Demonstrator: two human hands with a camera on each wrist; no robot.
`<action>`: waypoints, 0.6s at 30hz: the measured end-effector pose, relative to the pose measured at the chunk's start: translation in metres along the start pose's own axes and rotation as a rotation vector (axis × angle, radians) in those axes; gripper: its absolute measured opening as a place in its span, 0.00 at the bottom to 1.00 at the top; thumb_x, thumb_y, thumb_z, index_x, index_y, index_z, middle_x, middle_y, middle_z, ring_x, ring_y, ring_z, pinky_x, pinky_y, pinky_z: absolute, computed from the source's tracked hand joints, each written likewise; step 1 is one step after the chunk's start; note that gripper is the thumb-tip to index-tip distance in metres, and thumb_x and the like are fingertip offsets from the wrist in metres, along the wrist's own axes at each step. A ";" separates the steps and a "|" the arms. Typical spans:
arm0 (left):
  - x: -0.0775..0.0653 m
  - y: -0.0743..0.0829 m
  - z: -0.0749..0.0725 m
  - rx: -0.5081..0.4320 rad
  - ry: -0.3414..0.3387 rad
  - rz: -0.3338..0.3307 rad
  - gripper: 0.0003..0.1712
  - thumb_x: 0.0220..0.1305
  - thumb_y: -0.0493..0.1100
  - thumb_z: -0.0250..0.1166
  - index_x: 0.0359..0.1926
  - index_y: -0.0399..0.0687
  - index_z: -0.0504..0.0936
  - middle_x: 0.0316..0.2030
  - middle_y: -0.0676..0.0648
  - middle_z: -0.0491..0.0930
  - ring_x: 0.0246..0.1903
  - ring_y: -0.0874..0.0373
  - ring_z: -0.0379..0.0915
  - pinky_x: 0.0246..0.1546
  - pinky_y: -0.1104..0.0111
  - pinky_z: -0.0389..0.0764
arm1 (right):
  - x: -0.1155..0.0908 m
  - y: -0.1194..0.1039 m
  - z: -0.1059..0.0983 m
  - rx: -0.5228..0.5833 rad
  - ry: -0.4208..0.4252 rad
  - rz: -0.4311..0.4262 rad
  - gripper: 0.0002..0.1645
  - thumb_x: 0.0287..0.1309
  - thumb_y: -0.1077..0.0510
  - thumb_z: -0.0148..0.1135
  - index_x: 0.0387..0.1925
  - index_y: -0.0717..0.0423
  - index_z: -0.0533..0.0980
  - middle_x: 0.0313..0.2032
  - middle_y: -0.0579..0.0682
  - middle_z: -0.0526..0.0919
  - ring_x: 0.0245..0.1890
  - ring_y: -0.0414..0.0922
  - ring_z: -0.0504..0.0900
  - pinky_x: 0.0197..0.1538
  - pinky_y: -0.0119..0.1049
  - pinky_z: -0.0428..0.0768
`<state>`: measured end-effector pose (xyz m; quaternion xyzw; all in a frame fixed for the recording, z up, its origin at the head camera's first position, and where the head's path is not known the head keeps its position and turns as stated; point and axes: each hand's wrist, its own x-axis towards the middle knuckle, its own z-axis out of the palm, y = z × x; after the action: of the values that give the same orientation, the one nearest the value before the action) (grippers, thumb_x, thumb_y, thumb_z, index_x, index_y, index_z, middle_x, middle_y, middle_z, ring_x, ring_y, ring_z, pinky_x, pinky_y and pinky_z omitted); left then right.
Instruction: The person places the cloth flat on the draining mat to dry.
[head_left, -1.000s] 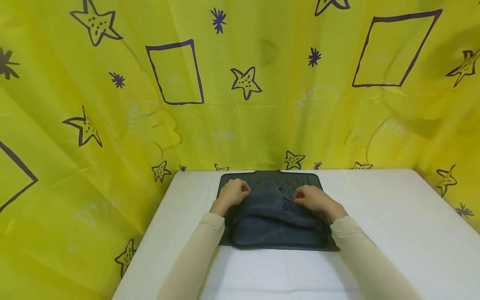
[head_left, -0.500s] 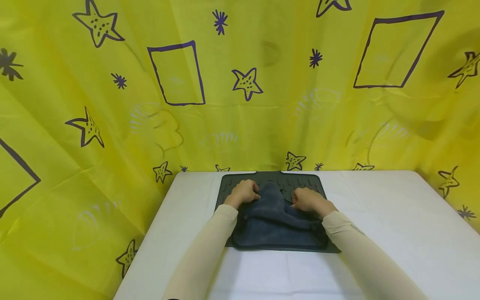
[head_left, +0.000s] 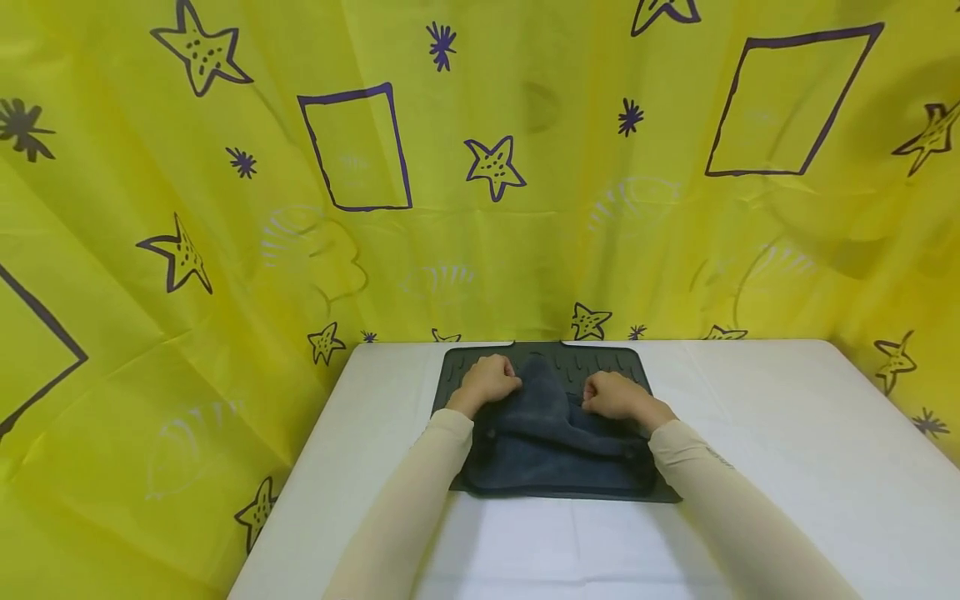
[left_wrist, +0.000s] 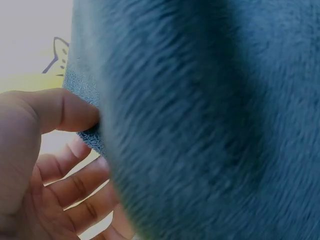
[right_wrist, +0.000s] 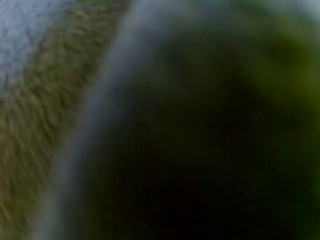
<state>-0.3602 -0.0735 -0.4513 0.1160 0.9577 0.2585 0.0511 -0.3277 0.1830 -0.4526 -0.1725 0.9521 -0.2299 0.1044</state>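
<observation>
A dark blue fuzzy towel point(head_left: 536, 425) lies bunched over a dark grey mat point(head_left: 600, 360), its middle raised in a peak and a fold running across its front. At its left side my left hand point(head_left: 489, 380) pinches the towel's edge; in the left wrist view the thumb point(left_wrist: 70, 110) and forefinger meet on the cloth, with the other fingers loosely bent below. My right hand point(head_left: 618, 396) grips the towel on its right side with curled fingers. Dark, blurred cloth fills the right wrist view and hides that hand there.
The mat has raised drop-shaped ribs and a rim, and sits at the far middle of a white-covered table point(head_left: 750, 433). Behind and at both sides hangs a yellow curtain point(head_left: 540, 258) with drawn stars and frames.
My left hand has shifted right, toward the towel's middle, and my right hand slightly left. The towel between them has drawn closer together and its folds have changed.
</observation>
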 end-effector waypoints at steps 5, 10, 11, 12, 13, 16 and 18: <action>-0.001 -0.004 -0.007 -0.062 0.035 -0.004 0.10 0.66 0.48 0.63 0.29 0.49 0.78 0.25 0.52 0.75 0.25 0.58 0.70 0.27 0.69 0.68 | -0.003 0.005 -0.010 0.020 0.100 0.001 0.06 0.57 0.58 0.63 0.29 0.55 0.76 0.25 0.48 0.76 0.26 0.45 0.74 0.31 0.36 0.69; -0.004 -0.006 -0.014 -0.177 0.054 -0.018 0.10 0.67 0.46 0.61 0.31 0.47 0.76 0.28 0.51 0.74 0.27 0.57 0.70 0.29 0.69 0.68 | -0.005 0.009 -0.019 0.076 0.158 0.048 0.07 0.61 0.58 0.63 0.32 0.58 0.75 0.27 0.51 0.77 0.28 0.46 0.75 0.32 0.37 0.71; -0.006 -0.006 -0.015 -0.200 0.050 -0.026 0.09 0.67 0.46 0.61 0.32 0.47 0.76 0.29 0.51 0.74 0.28 0.57 0.70 0.30 0.69 0.69 | -0.005 0.010 -0.020 0.087 0.171 0.056 0.07 0.61 0.58 0.63 0.32 0.58 0.75 0.28 0.51 0.77 0.29 0.47 0.76 0.33 0.37 0.71; -0.006 -0.007 -0.016 -0.216 0.047 -0.035 0.09 0.68 0.46 0.60 0.33 0.47 0.76 0.29 0.50 0.74 0.29 0.56 0.70 0.31 0.69 0.69 | -0.006 0.011 -0.021 0.100 0.182 0.067 0.08 0.62 0.58 0.63 0.33 0.59 0.75 0.29 0.52 0.78 0.29 0.47 0.76 0.33 0.38 0.72; -0.007 -0.008 -0.017 -0.237 0.043 -0.046 0.09 0.69 0.46 0.60 0.34 0.46 0.76 0.30 0.50 0.74 0.30 0.56 0.70 0.32 0.69 0.69 | -0.007 0.013 -0.023 0.110 0.193 0.077 0.08 0.62 0.58 0.64 0.34 0.60 0.75 0.30 0.53 0.79 0.31 0.48 0.77 0.34 0.39 0.73; -0.008 -0.011 -0.017 -0.295 0.031 -0.076 0.09 0.70 0.47 0.57 0.33 0.48 0.74 0.31 0.50 0.72 0.30 0.56 0.68 0.33 0.68 0.68 | -0.009 0.017 -0.026 0.125 0.230 0.103 0.12 0.63 0.57 0.64 0.40 0.64 0.77 0.35 0.57 0.82 0.35 0.51 0.80 0.39 0.44 0.77; -0.008 -0.014 -0.017 -0.346 0.017 -0.083 0.12 0.70 0.45 0.55 0.29 0.49 0.72 0.27 0.51 0.69 0.26 0.57 0.64 0.30 0.68 0.66 | -0.011 0.019 -0.028 0.128 0.240 0.121 0.18 0.64 0.56 0.64 0.47 0.68 0.76 0.39 0.62 0.82 0.39 0.55 0.81 0.43 0.49 0.79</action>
<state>-0.3580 -0.0951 -0.4429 0.0638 0.9033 0.4179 0.0726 -0.3310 0.2138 -0.4356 -0.0788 0.9498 -0.3023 0.0142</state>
